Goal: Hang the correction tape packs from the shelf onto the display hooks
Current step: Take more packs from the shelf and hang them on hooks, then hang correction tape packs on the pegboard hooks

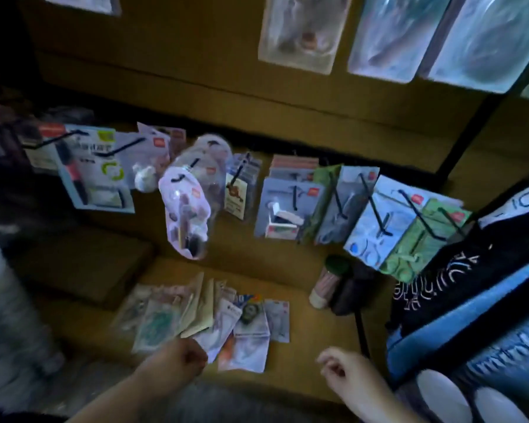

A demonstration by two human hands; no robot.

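Note:
Several flat correction tape packs (214,315) lie fanned out in a loose pile on the brown shelf (303,355). Above them a row of black display hooks (382,215) carries hung packs in blue, green and pink (185,209). My left hand (180,358) is at the near left edge of the pile, fingers curled and touching the corner of a tan card; blur hides whether it grips anything. Further right, my right hand (339,370) hovers above bare shelf with its fingers curled and nothing in it.
A bottle with a green cap (333,270) and a dark object (348,294) stand right of the pile, beside a black pole (361,331). A blue-edged black bag (440,300) fills the right. A cardboard box (83,264) sits left. Large wrapped packs (303,32) hang overhead.

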